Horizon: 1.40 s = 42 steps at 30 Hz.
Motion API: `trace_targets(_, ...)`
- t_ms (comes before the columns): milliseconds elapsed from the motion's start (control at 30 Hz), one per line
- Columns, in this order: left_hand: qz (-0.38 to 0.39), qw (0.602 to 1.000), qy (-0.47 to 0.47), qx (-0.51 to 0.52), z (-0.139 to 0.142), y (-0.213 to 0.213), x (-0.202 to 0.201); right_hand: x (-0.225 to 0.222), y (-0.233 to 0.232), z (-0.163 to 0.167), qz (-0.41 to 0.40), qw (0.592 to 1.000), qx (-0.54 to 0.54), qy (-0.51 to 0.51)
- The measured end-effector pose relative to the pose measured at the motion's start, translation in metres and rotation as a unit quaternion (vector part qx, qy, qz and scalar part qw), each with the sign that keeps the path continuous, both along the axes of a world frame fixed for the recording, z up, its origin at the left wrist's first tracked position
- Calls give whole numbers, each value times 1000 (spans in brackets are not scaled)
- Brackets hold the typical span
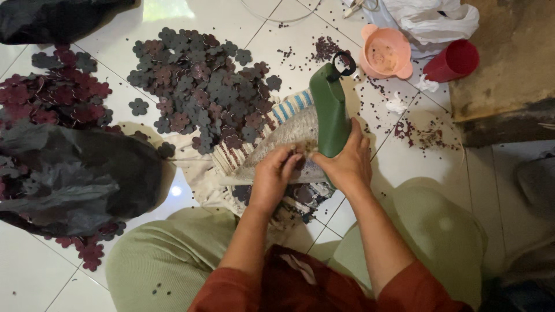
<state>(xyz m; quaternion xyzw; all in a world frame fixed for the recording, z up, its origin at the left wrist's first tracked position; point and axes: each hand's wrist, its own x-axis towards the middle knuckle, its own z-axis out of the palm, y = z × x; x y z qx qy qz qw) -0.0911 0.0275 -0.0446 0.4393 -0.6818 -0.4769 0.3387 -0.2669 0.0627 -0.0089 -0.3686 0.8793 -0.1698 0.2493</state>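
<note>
I sit on a white tiled floor. My right hand [346, 164] grips the base of a green tool with a black ring at its far end [329, 110], which stands tilted over a grey board [289, 138]. My left hand [272, 176] pinches something small and dark on that board right beside the tool's foot; the piece itself is mostly hidden by my fingers. Under the board lies a striped cloth [289, 107]. Beyond it spreads a heap of dark grey and maroon flower-shaped cutouts [196, 81].
A black plastic bag [75, 179] lies at the left, with maroon flower cutouts [52, 95] behind it. A pink bowl [386, 53], a red cup [451, 61] and a white plastic bag [430, 20] stand at the upper right. Small dark punched scraps [419, 136] litter the tiles.
</note>
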Motion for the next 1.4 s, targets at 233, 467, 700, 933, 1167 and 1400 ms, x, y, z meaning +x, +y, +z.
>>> trace_targets(233,4,998,-17,-68,-9,3,0,-13,20,22,38,999,-22,-26)
trace_targets(467,-6,997,25,-75,-5,0,4,-23,90,133,79,950,-281,-109)
trace_targets(700,-26,996,35,-75,-3,-2,7,21,87,119,253,925,-254,125)
trace_targets(933,-31,997,54,-51,4,-1,14,13,117,47,159,979,-109,-72)
trace_targets(1167,-10,997,43,-67,1,-4,7,10,103,150,115,977,-177,-17)
trace_targets(1400,-33,999,20,-23,2,-4,8,19,96,113,300,859,-296,290)
